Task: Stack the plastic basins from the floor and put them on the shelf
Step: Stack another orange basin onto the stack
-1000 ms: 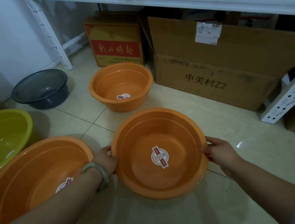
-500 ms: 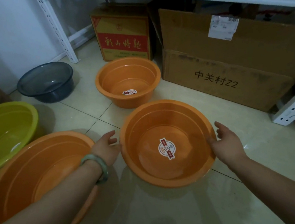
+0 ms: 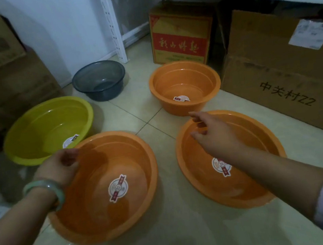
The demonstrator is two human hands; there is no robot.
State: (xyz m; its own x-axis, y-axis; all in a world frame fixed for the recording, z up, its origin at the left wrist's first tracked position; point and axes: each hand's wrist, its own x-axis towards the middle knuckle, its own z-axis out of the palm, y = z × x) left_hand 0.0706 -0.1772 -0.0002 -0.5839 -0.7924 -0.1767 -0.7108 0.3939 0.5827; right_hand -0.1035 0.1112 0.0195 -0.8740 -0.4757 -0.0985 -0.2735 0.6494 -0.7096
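The fingers (image 3: 69, 157) of the left hand (image 3: 58, 168) are closed on the far left rim of the near-left orange basin (image 3: 115, 212), set on the floor (image 3: 183, 239). The right hand (image 3: 215, 137) is held spread and empty over the near-right orange basin (image 3: 228, 191).
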